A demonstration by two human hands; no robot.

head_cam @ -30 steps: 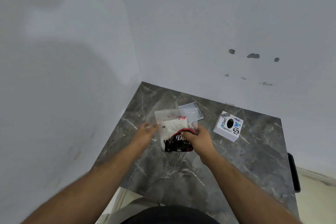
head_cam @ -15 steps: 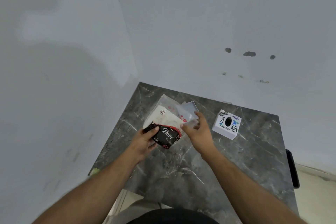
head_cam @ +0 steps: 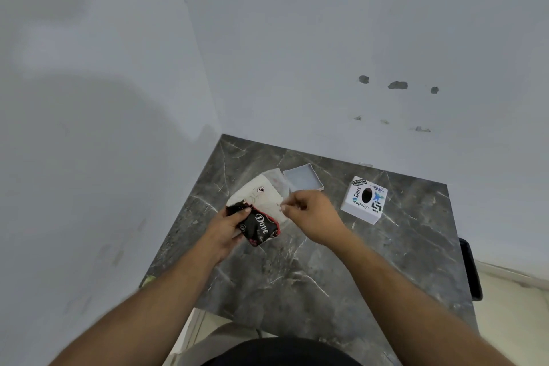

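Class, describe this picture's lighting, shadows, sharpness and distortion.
Head view: even light, no glare on the marble table; a dim shadow on the left wall; the wide lens stretches the forearms; the Dove packet in the left hand reads sharp; the clear bag the right hand pinches looks faint.

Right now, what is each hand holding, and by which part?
The left hand grips the Dove packet by its left end; the right hand pinches the clear bag at its right edge.
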